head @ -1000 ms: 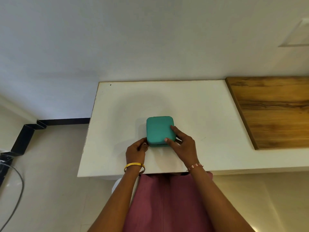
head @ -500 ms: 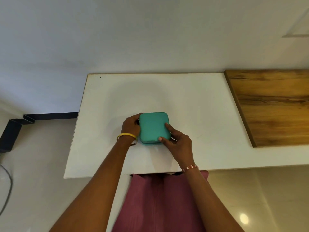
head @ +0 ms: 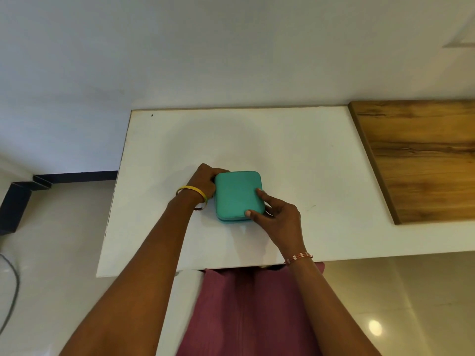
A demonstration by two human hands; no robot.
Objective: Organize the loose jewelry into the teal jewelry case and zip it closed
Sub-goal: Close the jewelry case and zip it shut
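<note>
On smooth white table [head: 295,150], rounded teal case [head: 237,195], seemingly closed.

Left hand [head: 204,182] fingertips hidden behind the teal case [head: 237,195]
</note>
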